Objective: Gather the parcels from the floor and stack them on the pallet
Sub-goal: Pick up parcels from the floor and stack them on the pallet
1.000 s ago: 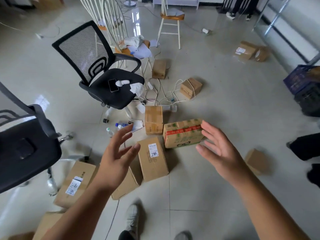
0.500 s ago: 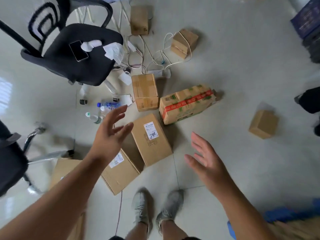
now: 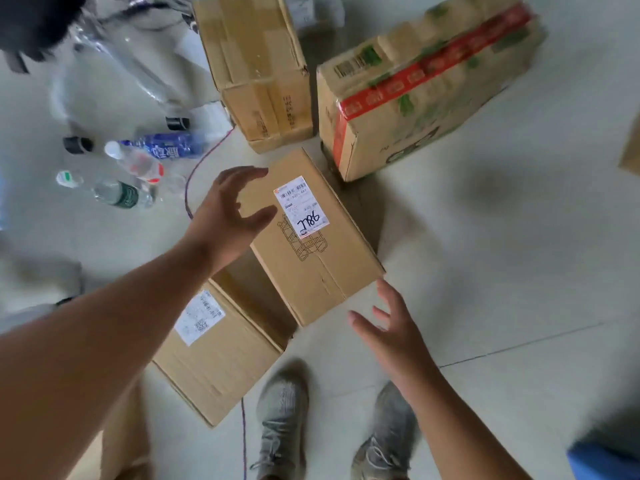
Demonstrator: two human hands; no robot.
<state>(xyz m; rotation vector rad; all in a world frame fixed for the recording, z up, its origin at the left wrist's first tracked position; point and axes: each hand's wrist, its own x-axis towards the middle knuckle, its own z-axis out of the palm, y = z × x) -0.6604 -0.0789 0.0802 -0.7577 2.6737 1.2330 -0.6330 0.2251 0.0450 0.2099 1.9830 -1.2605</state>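
I had both bare arms stretched forward and down. My left hand (image 3: 227,216) was spread, fingers straight and slightly fanned, thumb held apart below them, gripping nothing. My right hand (image 3: 388,327) was lower and nearer my body, palm turned inward, fingers loosely extended and separated, also empty. My two shoes (image 3: 282,414) stood between the forearms.

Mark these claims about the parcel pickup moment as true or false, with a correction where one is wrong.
1. Both hands are open and hold nothing. True: left hand, right hand.
2. The labelled box between the hands bears handwritten marks. True.
3. The red-banded carton is stacked on the labelled box. False: it stands on the floor beyond it.
4. The plastic bottles lie on the person's right. False: they lie on the left.
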